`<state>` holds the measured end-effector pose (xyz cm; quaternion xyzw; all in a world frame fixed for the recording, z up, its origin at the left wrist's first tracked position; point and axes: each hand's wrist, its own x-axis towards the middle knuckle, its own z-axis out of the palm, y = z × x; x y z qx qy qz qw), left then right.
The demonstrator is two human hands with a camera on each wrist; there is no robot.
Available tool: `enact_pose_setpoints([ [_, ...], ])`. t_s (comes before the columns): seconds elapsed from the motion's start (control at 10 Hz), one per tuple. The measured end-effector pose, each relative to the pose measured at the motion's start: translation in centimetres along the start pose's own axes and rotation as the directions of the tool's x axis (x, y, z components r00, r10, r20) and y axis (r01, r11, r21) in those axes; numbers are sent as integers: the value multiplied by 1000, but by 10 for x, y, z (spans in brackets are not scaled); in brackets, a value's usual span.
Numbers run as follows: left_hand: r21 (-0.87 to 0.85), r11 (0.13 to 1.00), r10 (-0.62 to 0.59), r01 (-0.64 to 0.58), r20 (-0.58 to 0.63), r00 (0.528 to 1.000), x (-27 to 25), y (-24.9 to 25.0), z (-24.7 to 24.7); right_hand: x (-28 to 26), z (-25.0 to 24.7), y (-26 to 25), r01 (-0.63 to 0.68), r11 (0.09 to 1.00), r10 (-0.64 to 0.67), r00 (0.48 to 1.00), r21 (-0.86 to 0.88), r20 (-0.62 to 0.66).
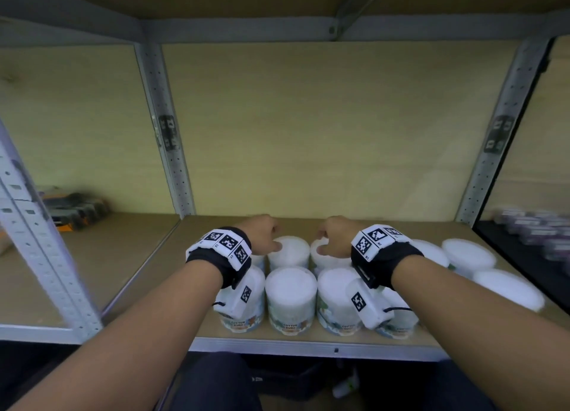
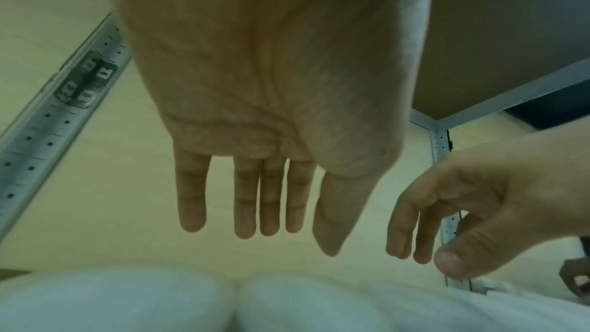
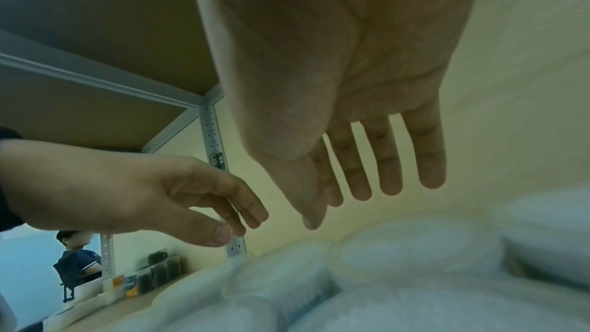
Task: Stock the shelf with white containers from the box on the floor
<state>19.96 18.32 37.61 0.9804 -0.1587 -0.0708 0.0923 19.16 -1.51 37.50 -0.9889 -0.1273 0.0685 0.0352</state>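
Observation:
Several white containers with "cotton buds" labels stand in rows on the shelf board (image 1: 308, 222). My left hand (image 1: 262, 235) hangs over the back-row container (image 1: 290, 250), with the right hand (image 1: 333, 235) over its neighbour (image 1: 320, 255). In the left wrist view the left hand (image 2: 268, 211) has straight, spread fingers and holds nothing above two white lids (image 2: 121, 299). The right wrist view shows the right hand (image 3: 360, 173) likewise empty above blurred lids (image 3: 415, 251). Whether any finger touches a lid cannot be told.
Front-row containers (image 1: 291, 296) sit under my wrists, and more stand to the right (image 1: 468, 253). Grey perforated uprights (image 1: 166, 133) bound the bay. Dark and orange goods (image 1: 77, 210) fill the left bay, purple packs (image 1: 530, 228) the right. A person (image 3: 76, 256) stands far off.

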Motion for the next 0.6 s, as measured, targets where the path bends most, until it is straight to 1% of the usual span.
enact_pose_setpoints([
  [0.1,-14,1000,17,-17,-15,1000,-1,17,3,-18,-1,14,-27,1000,27,999,11,-25],
  [0.3,-29,997,73,-76,-75,994,-21,45,7,-60,-5,31,-23,999,26,998,49,-52],
  [0.4,-43,993,107,-112,-109,988,-42,55,6,-85,-9,34,12,1000,-9,995,29,-102],
  [0.5,-95,983,135,-155,-187,973,-76,62,6,-119,-14,30,70,997,-63,980,32,-187],
  [0.6,-212,956,138,-205,-292,946,-116,64,15,-165,-23,27,109,988,-74,955,109,-288],
])
